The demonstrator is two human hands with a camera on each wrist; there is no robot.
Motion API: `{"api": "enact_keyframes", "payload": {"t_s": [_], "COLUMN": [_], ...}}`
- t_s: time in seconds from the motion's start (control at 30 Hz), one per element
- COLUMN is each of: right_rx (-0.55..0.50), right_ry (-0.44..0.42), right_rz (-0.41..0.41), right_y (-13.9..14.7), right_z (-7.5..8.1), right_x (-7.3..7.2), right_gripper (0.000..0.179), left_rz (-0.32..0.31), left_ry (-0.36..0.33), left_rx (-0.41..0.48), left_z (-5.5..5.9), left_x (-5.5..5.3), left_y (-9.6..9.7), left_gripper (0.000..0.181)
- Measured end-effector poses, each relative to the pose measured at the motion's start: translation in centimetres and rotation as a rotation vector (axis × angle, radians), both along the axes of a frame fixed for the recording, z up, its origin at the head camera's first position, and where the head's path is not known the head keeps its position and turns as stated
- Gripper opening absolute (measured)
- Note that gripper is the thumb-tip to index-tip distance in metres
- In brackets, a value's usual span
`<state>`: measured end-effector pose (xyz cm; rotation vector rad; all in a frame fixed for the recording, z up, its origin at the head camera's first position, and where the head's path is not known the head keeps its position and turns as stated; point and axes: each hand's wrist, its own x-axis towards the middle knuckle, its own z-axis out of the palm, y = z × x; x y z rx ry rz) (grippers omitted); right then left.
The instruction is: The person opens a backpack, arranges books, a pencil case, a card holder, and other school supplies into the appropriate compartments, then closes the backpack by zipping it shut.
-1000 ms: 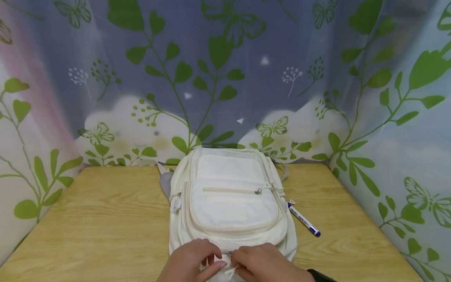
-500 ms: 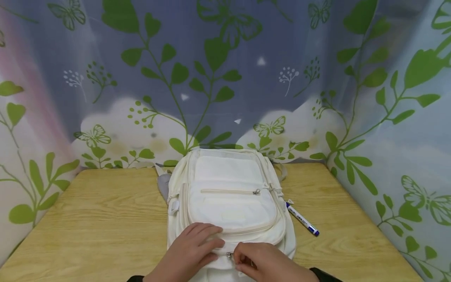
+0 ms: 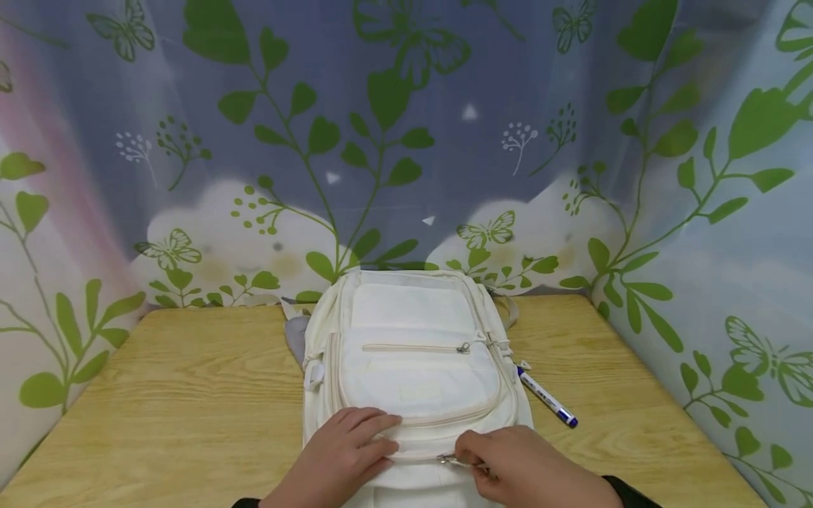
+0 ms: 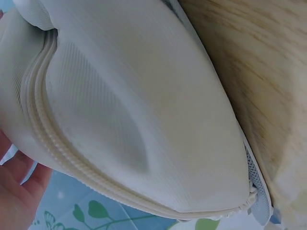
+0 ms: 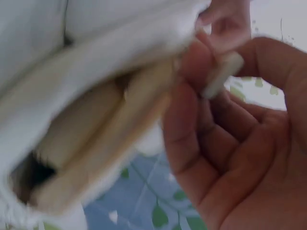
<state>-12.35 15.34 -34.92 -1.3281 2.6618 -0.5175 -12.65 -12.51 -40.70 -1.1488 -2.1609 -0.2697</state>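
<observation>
A white backpack (image 3: 419, 367) lies on the wooden table, its front facing up. Along its lower end, my right hand (image 3: 527, 462) pinches the pull of a metal zipper slider (image 3: 447, 458); a pale tab (image 5: 223, 74) sticks out between thumb and fingers in the right wrist view. Beside it in that view a gap (image 5: 81, 124) in the zipped seam shows a dark inside, blurred by motion. To the left, my left hand (image 3: 346, 451) rests on the bag's lower front with fingers fairly straight. The left wrist view shows its fingers (image 4: 29, 187) at the bag's edge.
A blue-and-white marker (image 3: 547, 396) lies on the table (image 3: 209, 395) right of the bag. A second zipper (image 3: 413, 348) crosses the front pocket. A grey piece (image 3: 295, 339) pokes out at the bag's left. Patterned curtains (image 3: 406, 141) surround the table.
My right hand has moved right, taking the zipper slider along the seam. The left hand has gone from curled fingers near the slider to resting on the bag's front.
</observation>
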Motion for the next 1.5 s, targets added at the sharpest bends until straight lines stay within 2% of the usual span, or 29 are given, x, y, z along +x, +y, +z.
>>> {"api": "enact_keyframes", "payload": {"t_s": [0.07,0.13,0.27,0.37,0.5,0.7,0.77,0.87,1.0,1.2,1.33,1.5], "right_rx": [0.063,0.114,0.129,0.128,0.170,0.205,0.203,0.205,0.191,0.189,0.177,0.164], "right_ry": [0.028,0.012,0.026,0.083,0.100,0.074,0.102,0.187,0.278,0.304,0.320,0.320], "right_rz": [-0.043,-0.093,-0.149,-0.161,-0.217,-0.304,-0.312,-0.329,-0.385,-0.474,-0.496,-0.492], "right_y": [0.7,1.4,2.7,3.9,5.6,7.3,7.5,7.6,7.3,6.0,5.0,4.2], "right_z": [0.2,0.4,0.3,0.4,0.7,0.4,-0.1,-1.0,-2.0,-3.3,-3.5,-3.0], "right_x": [-0.1,-0.3,-0.9,-1.9,-4.0,-8.1,-9.5,-11.5,-14.2,-18.0,-19.4,-19.7], "right_gripper": [0.016,0.021,0.031,0.033,0.033,0.029,0.027,0.028,0.030,0.029,0.026,0.022], "left_rz": [-0.002,-0.004,-0.013,-0.026,-0.061,-0.104,-0.115,-0.136,-0.154,-0.145,-0.135,-0.129], "left_ry": [-0.008,-0.020,-0.039,-0.043,-0.031,-0.016,-0.013,0.000,0.034,0.016,0.002,0.002], "left_rx": [0.004,0.008,0.022,0.032,0.040,0.054,0.053,0.048,0.043,0.035,0.028,0.033], "left_z": [-0.1,-0.1,-0.1,-0.1,-0.1,-0.4,-0.4,-0.5,-0.6,-0.6,-0.6,-0.6], "left_x": [0.0,0.0,0.0,-0.1,-0.2,-0.3,-0.3,-0.4,-0.4,-0.2,-0.2,-0.3], "left_y": [-0.1,-0.1,-0.3,-0.3,-0.4,-0.7,-0.7,-0.7,-0.7,-0.6,-0.6,-0.8], "left_gripper": [0.015,0.014,0.013,0.013,0.011,0.010,0.012,0.016,0.021,0.015,0.013,0.015]}}
